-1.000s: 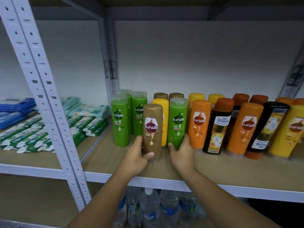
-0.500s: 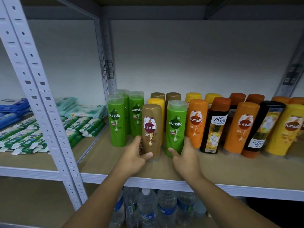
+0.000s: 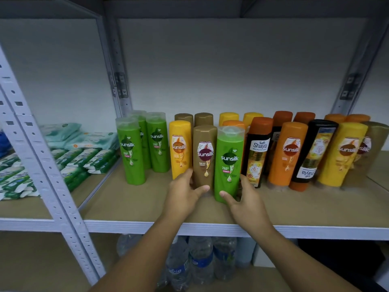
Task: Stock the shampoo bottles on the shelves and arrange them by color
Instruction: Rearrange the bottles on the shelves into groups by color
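Observation:
Shampoo bottles stand in a row on the wooden shelf (image 3: 134, 205). My left hand (image 3: 185, 194) grips the base of a brown Sunsilk bottle (image 3: 204, 154). Beside it, my right hand (image 3: 244, 199) holds the base of a green Sunsilk bottle (image 3: 229, 161). Both bottles stand upright at the front of the row, touching each other. A yellow bottle (image 3: 180, 148) stands just left of the brown one. Three green bottles (image 3: 130, 150) are grouped at the far left. Orange, black and yellow bottles (image 3: 290, 152) fill the right side.
A grey perforated upright (image 3: 40, 157) splits this bay from the left one, which holds packs of wet wipes (image 3: 84, 159). Water bottles (image 3: 200, 260) stand on the shelf below. The shelf's front strip is bare wood.
The brown and green bottles in my hands have come closer together and forward. The yellow bottle that stood behind them now shows to the left of the brown one.

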The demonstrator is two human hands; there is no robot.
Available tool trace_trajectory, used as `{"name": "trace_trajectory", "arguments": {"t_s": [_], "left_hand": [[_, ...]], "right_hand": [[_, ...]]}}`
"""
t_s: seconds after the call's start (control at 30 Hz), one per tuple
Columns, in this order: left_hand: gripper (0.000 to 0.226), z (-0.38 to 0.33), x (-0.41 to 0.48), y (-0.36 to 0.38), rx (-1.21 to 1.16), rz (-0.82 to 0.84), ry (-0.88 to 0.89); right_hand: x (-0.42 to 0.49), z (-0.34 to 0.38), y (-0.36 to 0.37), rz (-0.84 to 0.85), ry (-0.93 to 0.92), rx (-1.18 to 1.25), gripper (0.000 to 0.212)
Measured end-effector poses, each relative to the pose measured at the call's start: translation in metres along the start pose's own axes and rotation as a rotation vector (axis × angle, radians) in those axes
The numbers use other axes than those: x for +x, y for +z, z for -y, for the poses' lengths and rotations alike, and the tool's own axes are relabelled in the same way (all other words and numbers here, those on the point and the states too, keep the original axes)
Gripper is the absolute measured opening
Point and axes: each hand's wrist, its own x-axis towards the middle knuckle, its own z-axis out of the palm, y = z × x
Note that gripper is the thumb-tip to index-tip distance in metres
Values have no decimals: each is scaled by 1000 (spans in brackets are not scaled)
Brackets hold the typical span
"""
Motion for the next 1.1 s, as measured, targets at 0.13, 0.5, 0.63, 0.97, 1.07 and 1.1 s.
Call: {"name": "trace_trajectory", "arguments": {"t_s": [0.13, 0.5, 0.63, 0.97, 1.07, 1.1], "left_hand": [[42, -9, 1, 12, -4, -67, -23], [48, -3, 5, 14, 26, -46, -94], [40, 4, 0, 2, 89, 27, -62], [62, 35, -32, -48, 409, 286, 91], [69, 46, -38, -63, 469, 315, 132], [68, 50, -39, -69, 498, 325, 137]], "right_hand": [[-1, -2, -1, 15, 4, 12, 58], [0, -5, -4, 114, 26, 40, 58], [-2, 0, -5, 163, 24, 33, 56], [-6, 20, 13, 258, -29, 4, 49], [-7, 30, 26, 283, -39, 4, 50], [-7, 34, 32, 298, -38, 2, 50]]}}
